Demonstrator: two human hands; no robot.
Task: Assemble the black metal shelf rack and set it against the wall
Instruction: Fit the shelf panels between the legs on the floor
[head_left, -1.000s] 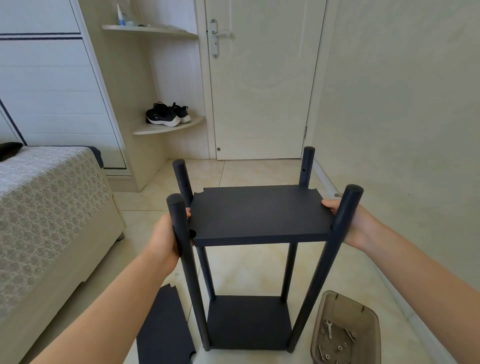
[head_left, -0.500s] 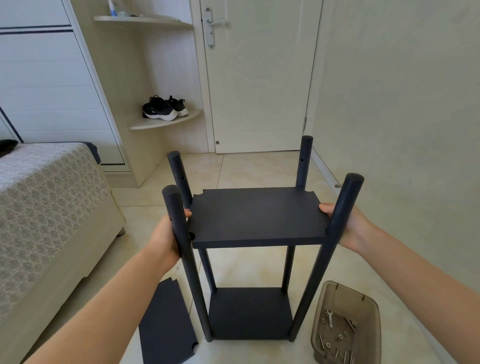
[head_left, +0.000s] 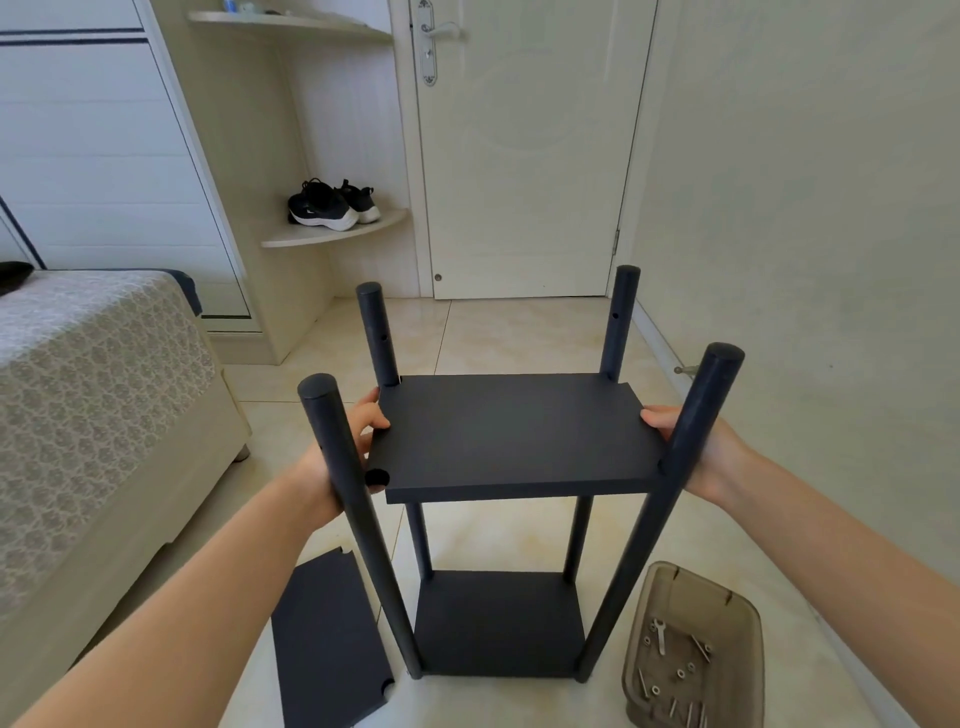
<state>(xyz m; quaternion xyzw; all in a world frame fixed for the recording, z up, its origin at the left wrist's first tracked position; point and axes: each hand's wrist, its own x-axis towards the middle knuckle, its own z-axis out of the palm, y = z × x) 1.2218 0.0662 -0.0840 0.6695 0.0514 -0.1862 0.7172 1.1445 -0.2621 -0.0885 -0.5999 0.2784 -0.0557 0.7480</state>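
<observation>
The left hand and right hand pinch the shelf by its ends, thumbs on top; it now sits further back, against the rear posts beyond the fingers, nearly seated for bolting.

Cream door, tiled floor, bed left, corner shelf w/ sneakers.

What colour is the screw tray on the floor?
The screw tray is translucent smoky brown; head view.
</observation>
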